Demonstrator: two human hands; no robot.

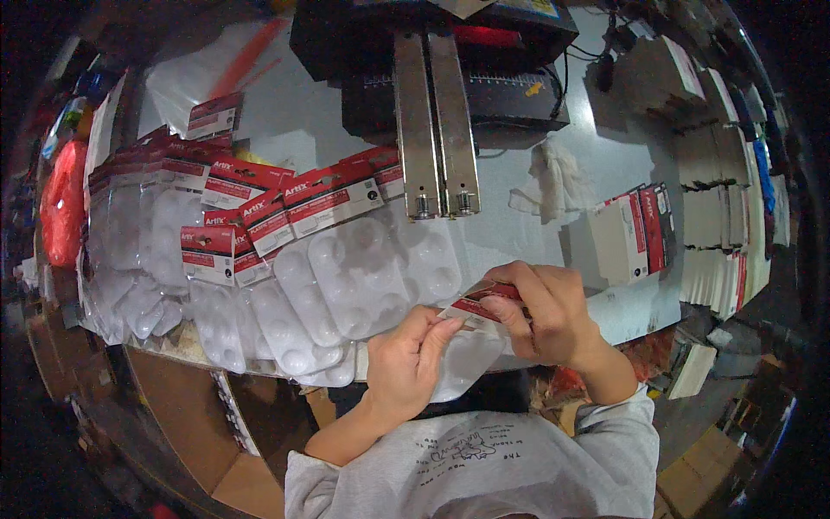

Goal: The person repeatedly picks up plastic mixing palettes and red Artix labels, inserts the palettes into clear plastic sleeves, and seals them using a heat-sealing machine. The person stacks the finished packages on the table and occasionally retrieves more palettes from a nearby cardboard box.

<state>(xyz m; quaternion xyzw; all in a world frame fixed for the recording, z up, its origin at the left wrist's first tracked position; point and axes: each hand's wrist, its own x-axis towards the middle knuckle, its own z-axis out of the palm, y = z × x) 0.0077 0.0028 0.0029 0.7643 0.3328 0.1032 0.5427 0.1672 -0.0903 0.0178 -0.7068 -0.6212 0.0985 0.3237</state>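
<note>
Close to my body, at the table's front edge, I hold a red and white header card [474, 315] over a white plastic paint palette [468, 364]. My left hand [402, 362] pinches the card's left end between thumb and fingers. My right hand [551, 313] grips the other end, its thumb pressed on the card and its fingers curled behind. The palette hangs below the card, between my hands. Left of my hands, several white palettes with matching cards [335, 201] overlap in a spread pile. Whether the held card is fastened cannot be made out.
A black machine [363, 104] stands at the back, two metal bars [437, 130] reaching forward over the table. Stacked cards [621, 238] lie right, with taller card stacks [713, 173] beyond. A crumpled whitish cloth [553, 183] lies between. Cardboard boxes [186, 406] stand below the table.
</note>
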